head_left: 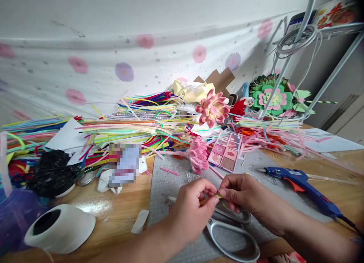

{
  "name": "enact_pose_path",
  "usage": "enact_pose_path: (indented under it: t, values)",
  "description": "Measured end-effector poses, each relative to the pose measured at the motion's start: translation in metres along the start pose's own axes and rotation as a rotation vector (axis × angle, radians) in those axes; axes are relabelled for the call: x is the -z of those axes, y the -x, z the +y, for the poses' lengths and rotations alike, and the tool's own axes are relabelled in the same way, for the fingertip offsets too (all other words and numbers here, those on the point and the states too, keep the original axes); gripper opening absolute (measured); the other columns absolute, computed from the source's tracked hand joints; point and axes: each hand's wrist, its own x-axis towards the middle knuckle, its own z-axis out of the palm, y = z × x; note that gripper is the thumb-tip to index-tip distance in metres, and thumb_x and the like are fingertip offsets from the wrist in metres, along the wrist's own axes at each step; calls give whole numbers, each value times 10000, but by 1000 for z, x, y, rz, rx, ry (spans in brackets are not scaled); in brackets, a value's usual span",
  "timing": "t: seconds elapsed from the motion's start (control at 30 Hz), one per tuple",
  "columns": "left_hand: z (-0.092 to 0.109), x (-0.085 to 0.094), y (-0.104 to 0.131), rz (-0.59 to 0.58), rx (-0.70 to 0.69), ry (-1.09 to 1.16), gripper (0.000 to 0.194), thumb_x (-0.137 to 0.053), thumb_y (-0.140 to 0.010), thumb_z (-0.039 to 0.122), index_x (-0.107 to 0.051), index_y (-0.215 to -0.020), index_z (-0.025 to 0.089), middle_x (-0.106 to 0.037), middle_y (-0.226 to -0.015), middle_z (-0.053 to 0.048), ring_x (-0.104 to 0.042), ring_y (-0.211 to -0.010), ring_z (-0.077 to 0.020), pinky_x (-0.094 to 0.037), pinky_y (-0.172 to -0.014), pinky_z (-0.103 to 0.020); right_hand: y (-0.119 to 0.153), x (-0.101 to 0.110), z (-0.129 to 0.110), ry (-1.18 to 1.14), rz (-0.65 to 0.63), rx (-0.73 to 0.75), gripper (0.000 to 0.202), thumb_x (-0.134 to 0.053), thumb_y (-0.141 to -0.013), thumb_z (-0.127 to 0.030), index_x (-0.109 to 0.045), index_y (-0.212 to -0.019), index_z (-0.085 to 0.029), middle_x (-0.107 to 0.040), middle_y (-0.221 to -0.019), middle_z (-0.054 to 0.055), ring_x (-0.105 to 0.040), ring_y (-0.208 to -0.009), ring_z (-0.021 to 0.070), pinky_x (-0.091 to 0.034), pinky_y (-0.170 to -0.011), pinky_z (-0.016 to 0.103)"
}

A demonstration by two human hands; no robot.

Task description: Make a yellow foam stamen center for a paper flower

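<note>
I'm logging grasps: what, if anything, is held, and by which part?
A thin yellow strip, pinched by the left hand and right hand; it's mostly hidden, so which part is unclear.

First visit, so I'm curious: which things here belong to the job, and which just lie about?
Likely in the work: yellow piece between left hand and right hand; scissors; mat; glue gun; pipe cleaners.

Likely lying about: black bag; palette; paper scrap.

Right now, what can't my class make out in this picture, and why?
In the head view:
Yellow piece: mostly hidden by left hand and right hand.
Scissors: blades partly covered by left hand.
Pixelated item: surface blurred by blocks.
Dark cord: cut off by right edge.
</note>
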Motion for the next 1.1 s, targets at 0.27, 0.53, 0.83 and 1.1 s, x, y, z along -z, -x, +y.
enact_pose_path:
  t: [0.27,0.53,0.83,1.1]
  values:
    - [-1,5,-2,-117,54,225,91,-609,-741,209,-546,-729,146,-521,-659,20,-459,-597,-104,-361,-562,-235,9,-1,4,681,217,402,160,-488,-871,-229,-579,-747,-183,-593,-669,7,-533,-617,134,-366,-572,237]
    - [1,8,-4,-191,95,320,203,-608,-777,327,-522,-706,157,-431,-585,68,-402,-453,-57,-321,-451,-199,17,-2,5,814,292,542,175,-456,-896,-193,-572,-764,-189,-601,-680,13,-557,-625,136,-400,-580,229]
    - [2,8,-4,-92,146,383,162,-608,-787,284,-553,-705,155,-584,-580,19,-472,-489,-76,-358,-486,-195,24,37,-8,693,382,416,208,-482,-887,-365,-582,-831,-192,-626,-728,36,-559,-654,159,-428,-592,255]
    - [4,9,-8,-17,254,593,164,-654,-770,264,-569,-707,139,-508,-529,57,-273,-426,-22,-150,-407,-164,83,171,49,1003,615,13,257,-595,-800,-367,-651,-602,-213,-631,-565,93,-536,-512,192,-321,-504,324]
